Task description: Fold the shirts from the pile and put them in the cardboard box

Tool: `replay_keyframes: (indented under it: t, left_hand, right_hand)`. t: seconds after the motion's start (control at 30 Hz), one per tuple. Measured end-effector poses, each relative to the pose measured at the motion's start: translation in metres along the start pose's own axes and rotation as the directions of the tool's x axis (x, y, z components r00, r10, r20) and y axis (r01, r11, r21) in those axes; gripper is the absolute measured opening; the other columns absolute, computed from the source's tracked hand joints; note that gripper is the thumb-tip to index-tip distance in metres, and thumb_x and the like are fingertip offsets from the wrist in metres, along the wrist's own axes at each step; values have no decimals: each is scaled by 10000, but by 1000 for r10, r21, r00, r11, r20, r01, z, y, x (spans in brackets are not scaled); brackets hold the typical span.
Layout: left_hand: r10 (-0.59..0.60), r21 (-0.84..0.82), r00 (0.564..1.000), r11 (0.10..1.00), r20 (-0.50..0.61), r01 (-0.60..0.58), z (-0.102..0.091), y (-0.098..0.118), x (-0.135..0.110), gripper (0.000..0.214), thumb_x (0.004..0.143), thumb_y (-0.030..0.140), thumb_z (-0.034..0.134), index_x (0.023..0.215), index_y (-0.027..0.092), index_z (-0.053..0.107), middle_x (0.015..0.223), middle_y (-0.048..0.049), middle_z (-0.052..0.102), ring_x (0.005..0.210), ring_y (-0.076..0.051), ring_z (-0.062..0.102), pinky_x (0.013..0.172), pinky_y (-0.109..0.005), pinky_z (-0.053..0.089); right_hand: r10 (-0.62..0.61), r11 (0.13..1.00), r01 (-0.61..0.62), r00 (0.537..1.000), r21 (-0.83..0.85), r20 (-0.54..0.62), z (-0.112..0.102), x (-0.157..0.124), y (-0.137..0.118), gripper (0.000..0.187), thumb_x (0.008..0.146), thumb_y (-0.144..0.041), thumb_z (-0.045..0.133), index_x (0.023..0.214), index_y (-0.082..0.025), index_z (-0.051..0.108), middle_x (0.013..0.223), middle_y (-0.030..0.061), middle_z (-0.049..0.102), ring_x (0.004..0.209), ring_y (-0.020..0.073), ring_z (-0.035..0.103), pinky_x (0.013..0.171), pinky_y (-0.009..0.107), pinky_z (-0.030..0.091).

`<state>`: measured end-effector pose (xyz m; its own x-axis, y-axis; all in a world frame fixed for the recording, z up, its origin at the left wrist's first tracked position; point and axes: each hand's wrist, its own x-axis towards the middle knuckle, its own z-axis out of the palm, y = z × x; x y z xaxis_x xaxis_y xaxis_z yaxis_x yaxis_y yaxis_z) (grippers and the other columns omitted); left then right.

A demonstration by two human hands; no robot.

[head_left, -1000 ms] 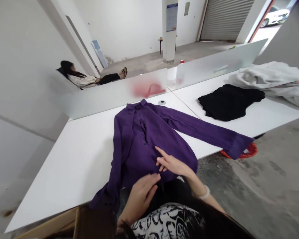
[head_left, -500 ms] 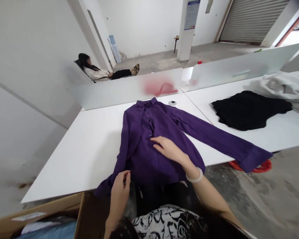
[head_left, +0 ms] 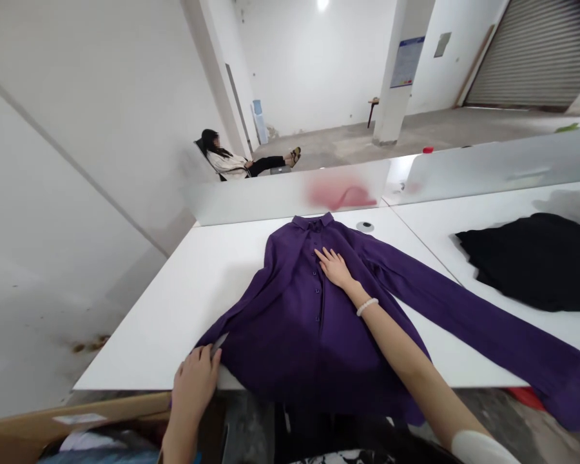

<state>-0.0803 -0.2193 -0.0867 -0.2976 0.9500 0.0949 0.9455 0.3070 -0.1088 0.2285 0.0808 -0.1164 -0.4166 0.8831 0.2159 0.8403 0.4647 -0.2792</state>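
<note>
A purple button-up shirt [head_left: 290, 322] lies front up on the white table, its collar toward the frosted divider and its hem over the near edge. A row of small buttons runs down its front. My left hand [head_left: 196, 374] is closed on the shirt's left side at the table's near edge, where the cloth stretches out toward it. A small pale strip shows by its fingertips; I cannot tell what it is. My right hand [head_left: 336, 267] lies on the upper chest near the buttons, fingers spread and holding nothing. One sleeve stretches to the right past the table edge.
A folded black garment [head_left: 536, 261] lies on the table [head_left: 154, 316] at right, with pale cloth behind it. A frosted divider [head_left: 251, 196] lines the far edge. An open cardboard box [head_left: 125, 406] with clothes stands at lower left. Beyond the divider a person [head_left: 229, 161] sits.
My right hand has moved up the shirt toward the collar, its fingers now spread. My left hand has moved left, and the shirt's left side is pulled outward. The view has shifted.
</note>
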Motion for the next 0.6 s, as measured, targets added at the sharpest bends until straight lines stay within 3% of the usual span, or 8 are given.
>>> replay_keyframes:
  t: [0.1, 0.23, 0.33, 0.4, 0.47, 0.6]
  left_hand:
    - [-122, 17, 991, 992, 60, 121, 3, -23, 34, 430, 906, 346, 334, 1137, 103, 602, 1128, -186, 619, 1065, -312, 577, 902, -433, 436]
    - [-352, -60, 927, 930, 133, 362, -2, -47, 77, 585, 910, 455, 260, 1249, 58, 523, 1267, -232, 533, 1189, -372, 495, 967, -509, 376]
    - [-530, -118, 848, 842, 5, 527, -9, -58, 96, 643, 909, 448, 237, 1285, -17, 473, 1349, -294, 443, 1303, -438, 341, 1018, -595, 279]
    - [-572, -183, 810, 817, -132, 547, -12, -58, 97, 663, 906, 453, 236, 1299, -32, 457, 1379, -306, 409, 1323, -454, 302, 1028, -615, 251]
    - [-521, -291, 842, 835, -141, 467, -10, -51, 90, 653, 900, 476, 241, 1259, 3, 514, 1308, -286, 495, 1257, -424, 416, 1010, -571, 316]
    - [-297, -535, 955, 806, 8, 255, 9, -11, 52, 485, 843, 500, 369, 1026, 152, 653, 1069, -183, 659, 1109, -343, 566, 935, -468, 435]
  right_hand:
    - [-13, 999, 14, 1000, -31, 12, 10, 0, 7, 447, 949, -223, 397, 1386, -270, 478, 1478, 89, 392, 1388, 288, 301, 1115, 482, 245]
    - [-16, 999, 17, 1000, -51, 22, 12, 3, 11, 422, 955, -247, 385, 1355, -253, 521, 1472, 102, 400, 1390, 286, 296, 1117, 461, 242]
    - [-10, 999, 11, 1000, -46, 19, 11, 4, 10, 421, 961, -262, 378, 1359, -258, 514, 1479, 97, 390, 1397, 274, 282, 1123, 454, 229]
    - [-5, 999, 5, 1000, -35, 13, 11, 4, 9, 415, 960, -264, 384, 1352, -264, 519, 1477, 91, 395, 1399, 262, 280, 1126, 447, 224]
    - [4, 1000, -4, 1000, -16, 5, 12, 3, 9, 412, 956, -252, 389, 1345, -251, 525, 1476, 101, 394, 1398, 252, 286, 1127, 440, 225]
    - [35, 998, -34, 999, 43, -16, 12, 3, 10, 433, 954, -214, 363, 1369, -201, 484, 1495, 133, 352, 1392, 234, 300, 1121, 432, 239]
